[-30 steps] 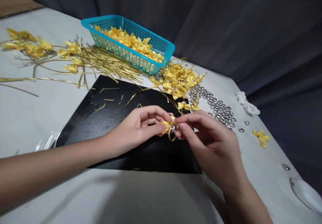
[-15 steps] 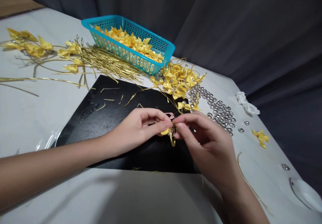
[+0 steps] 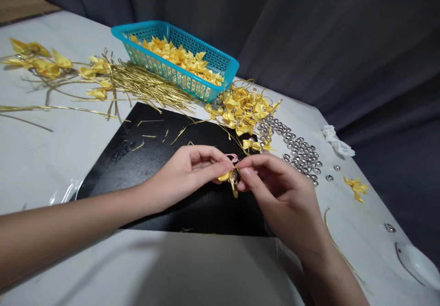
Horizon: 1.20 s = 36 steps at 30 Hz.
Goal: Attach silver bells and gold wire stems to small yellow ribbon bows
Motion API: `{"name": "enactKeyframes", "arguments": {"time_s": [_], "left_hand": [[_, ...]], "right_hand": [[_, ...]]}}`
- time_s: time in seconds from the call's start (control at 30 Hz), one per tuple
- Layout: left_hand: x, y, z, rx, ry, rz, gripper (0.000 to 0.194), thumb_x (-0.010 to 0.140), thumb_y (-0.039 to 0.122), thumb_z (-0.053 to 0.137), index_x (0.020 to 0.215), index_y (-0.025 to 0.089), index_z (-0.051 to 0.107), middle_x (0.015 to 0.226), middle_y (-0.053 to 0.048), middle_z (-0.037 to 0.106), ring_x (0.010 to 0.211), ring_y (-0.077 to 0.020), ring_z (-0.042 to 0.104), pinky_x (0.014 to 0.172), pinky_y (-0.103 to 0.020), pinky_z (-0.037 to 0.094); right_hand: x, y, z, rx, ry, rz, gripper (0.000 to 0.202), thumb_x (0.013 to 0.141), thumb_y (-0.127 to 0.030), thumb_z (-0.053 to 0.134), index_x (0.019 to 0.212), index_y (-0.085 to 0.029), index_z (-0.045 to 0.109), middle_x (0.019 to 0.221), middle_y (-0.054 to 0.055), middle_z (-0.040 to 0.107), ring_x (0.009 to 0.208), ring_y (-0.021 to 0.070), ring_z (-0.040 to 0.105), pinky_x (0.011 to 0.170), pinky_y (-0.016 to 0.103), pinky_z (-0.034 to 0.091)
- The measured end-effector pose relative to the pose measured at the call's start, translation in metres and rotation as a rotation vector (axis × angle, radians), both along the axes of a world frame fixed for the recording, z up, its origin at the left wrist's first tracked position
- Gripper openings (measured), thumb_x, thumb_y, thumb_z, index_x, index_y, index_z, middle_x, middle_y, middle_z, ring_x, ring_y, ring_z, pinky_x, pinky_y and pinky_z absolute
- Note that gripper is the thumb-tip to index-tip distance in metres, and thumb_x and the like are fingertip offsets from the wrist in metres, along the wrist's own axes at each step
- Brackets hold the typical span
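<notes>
Over a black board [image 3: 165, 168], my left hand [image 3: 195, 168] pinches a yellow ribbon bow [image 3: 224, 177], mostly hidden by the fingers. A loop of gold cord [image 3: 234, 188] hangs down from the bow. Close beside it, my right hand [image 3: 278, 187] pinches the thin end of the gold cord between thumb and forefinger. Part of a pink-handled tool [image 3: 232, 157] shows just behind the fingertips; the rest is covered by the hands.
A teal basket [image 3: 175, 74] holds many yellow bows. Gold cord lengths [image 3: 151, 86] lie before it. Right of them are bows with cords [image 3: 247, 109] and silver bells or beads [image 3: 304, 155]. Cord scraps dot the board. A white rounded object [image 3: 417, 265] sits at far right.
My left hand has shifted slightly left with the bow and its cord loop. A short stretch of cord now shows between the two hands' fingertips. The right hand has barely moved.
</notes>
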<state>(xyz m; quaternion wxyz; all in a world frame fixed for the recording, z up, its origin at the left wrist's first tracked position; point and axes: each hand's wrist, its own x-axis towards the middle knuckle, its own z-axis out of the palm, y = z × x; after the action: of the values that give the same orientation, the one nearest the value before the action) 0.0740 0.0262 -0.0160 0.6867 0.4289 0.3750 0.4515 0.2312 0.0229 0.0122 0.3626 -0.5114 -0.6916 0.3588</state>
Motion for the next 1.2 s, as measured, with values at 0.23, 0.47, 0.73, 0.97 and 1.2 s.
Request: {"name": "enactKeyframes", "arguments": {"time_s": [0.23,0.47,0.73,0.97,1.2], "left_hand": [[-0.0015,0.0006,-0.0027,0.013,-0.027,0.0,0.011,0.075,0.023,0.066,0.069,0.013,0.065,0.066,0.002,0.062,0.062,-0.0077,0.056,0.062,-0.018,0.044],[-0.0005,0.0012,-0.0025,0.029,0.007,0.012,0.012,0.075,0.025,0.065,0.07,0.014,0.065,0.066,0.001,0.063,0.062,-0.0099,0.056,0.063,-0.021,0.044],[-0.0004,0.0016,-0.0015,0.04,0.039,0.046,0.011,0.076,0.023,0.064,0.068,0.014,0.064,0.062,0.003,0.061,0.06,-0.0084,0.054,0.062,-0.019,0.043],[0.0003,0.001,-0.0014,0.031,0.031,0.044,0.013,0.075,0.024,0.065,0.068,0.014,0.064,0.063,0.002,0.062,0.06,-0.0095,0.054,0.063,-0.021,0.043],[-0.0004,0.0014,-0.0027,0.033,0.025,0.035,0.012,0.076,0.024,0.065,0.069,0.014,0.064,0.065,0.002,0.063,0.061,-0.0093,0.055,0.062,-0.021,0.043]], "right_hand": [[-0.0006,0.0005,0.0012,-0.021,-0.02,0.0,0.005,0.078,-0.015,0.057,0.076,-0.017,0.061,0.074,0.002,0.06,0.055,0.0081,0.057,0.047,0.017,0.05],[-0.0008,-0.0001,0.0001,0.008,-0.04,0.001,0.006,0.079,-0.016,0.056,0.076,-0.018,0.061,0.073,0.001,0.059,0.055,0.0078,0.057,0.048,0.017,0.051],[-0.0001,0.0012,-0.003,0.013,-0.039,-0.027,0.005,0.078,-0.016,0.056,0.077,-0.017,0.061,0.072,0.001,0.058,0.053,0.0073,0.057,0.046,0.016,0.049],[0.0002,-0.001,-0.0011,0.013,-0.063,-0.013,0.006,0.078,-0.015,0.056,0.077,-0.017,0.061,0.074,0.002,0.06,0.054,0.0073,0.057,0.047,0.016,0.051],[-0.0003,-0.0001,-0.0006,0.013,-0.058,-0.001,0.007,0.079,-0.014,0.055,0.077,-0.017,0.061,0.073,0.001,0.058,0.054,0.0069,0.057,0.047,0.016,0.05]]}}
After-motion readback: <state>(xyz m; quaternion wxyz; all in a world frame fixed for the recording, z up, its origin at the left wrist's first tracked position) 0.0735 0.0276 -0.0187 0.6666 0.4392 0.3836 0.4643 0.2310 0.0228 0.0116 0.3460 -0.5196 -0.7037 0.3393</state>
